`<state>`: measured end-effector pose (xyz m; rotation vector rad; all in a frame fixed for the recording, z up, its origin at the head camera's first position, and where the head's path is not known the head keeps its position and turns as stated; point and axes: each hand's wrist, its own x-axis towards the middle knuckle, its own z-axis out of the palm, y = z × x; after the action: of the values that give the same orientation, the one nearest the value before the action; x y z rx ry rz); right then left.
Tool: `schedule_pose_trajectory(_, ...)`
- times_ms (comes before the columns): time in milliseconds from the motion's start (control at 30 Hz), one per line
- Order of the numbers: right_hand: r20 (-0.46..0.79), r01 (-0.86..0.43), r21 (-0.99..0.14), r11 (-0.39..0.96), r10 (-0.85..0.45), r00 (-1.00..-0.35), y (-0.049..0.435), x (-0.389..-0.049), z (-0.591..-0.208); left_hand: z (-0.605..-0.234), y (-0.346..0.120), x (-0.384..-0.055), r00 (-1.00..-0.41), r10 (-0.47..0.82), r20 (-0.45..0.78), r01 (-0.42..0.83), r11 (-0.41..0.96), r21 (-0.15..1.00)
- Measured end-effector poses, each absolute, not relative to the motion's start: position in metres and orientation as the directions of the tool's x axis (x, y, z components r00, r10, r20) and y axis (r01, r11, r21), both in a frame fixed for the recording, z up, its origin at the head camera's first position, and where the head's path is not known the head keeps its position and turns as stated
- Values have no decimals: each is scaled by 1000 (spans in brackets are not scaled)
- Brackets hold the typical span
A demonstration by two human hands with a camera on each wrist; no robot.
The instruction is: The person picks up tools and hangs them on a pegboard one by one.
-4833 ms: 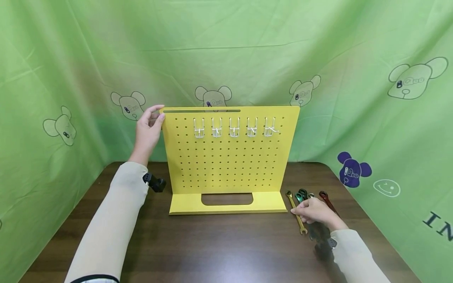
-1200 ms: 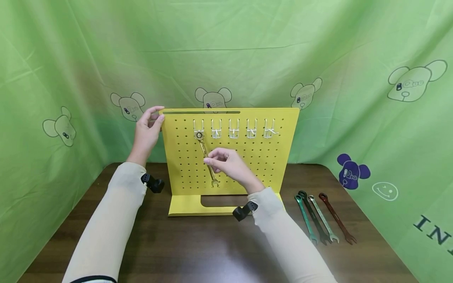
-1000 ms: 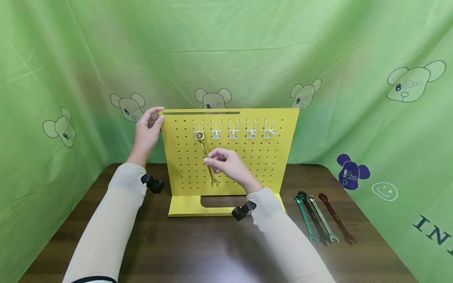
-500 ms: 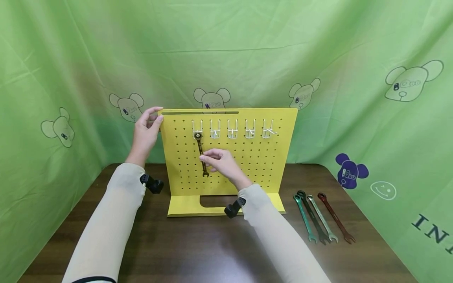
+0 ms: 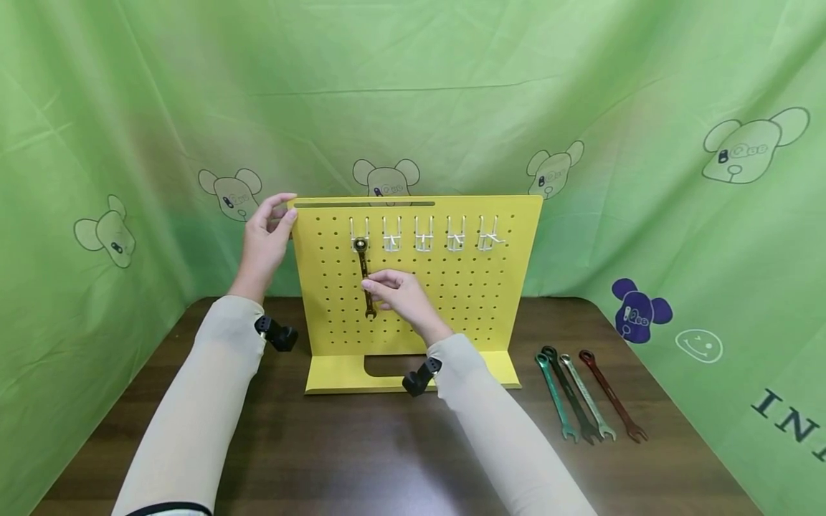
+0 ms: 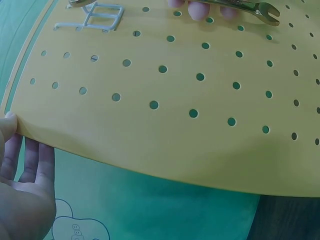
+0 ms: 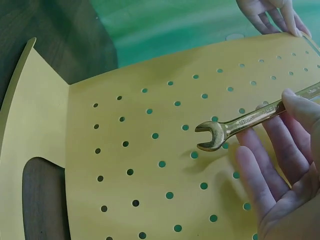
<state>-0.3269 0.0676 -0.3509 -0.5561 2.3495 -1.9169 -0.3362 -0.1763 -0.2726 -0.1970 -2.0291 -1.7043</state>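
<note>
A yellow pegboard [image 5: 452,312] stands upright on the table, with a row of white wire hooks [image 5: 424,235] near its top. My left hand [image 5: 263,240] holds the board's upper left edge between thumb and fingers. With thumb and fingertips, my right hand [image 5: 408,299] pinches the shaft of a gold combination wrench [image 5: 363,264]. The ring end is at the leftmost hook; whether the hook passes through it is hard to tell. In the right wrist view the wrench's open end [image 7: 212,136] points away from the palm, just in front of the board.
Right of the board lie a green wrench [image 5: 555,394], a black wrench [image 5: 571,394], a silver wrench [image 5: 587,395] and a red wrench [image 5: 613,396], side by side on the brown table [image 5: 361,451]. A green curtain [image 5: 413,86] surrounds the table.
The right hand has brought the gold wrench from the table up to the leftmost hook. Over the last second its lower end swung left, nearly vertical. The left hand stays on the board.
</note>
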Motion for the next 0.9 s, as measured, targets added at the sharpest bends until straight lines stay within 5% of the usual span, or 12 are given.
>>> schedule_pose_trajectory(900,243,-322,-930,178,-358,-901,98,-311,-343,-270,-176,-334,-876,-192,442,405,202,892)
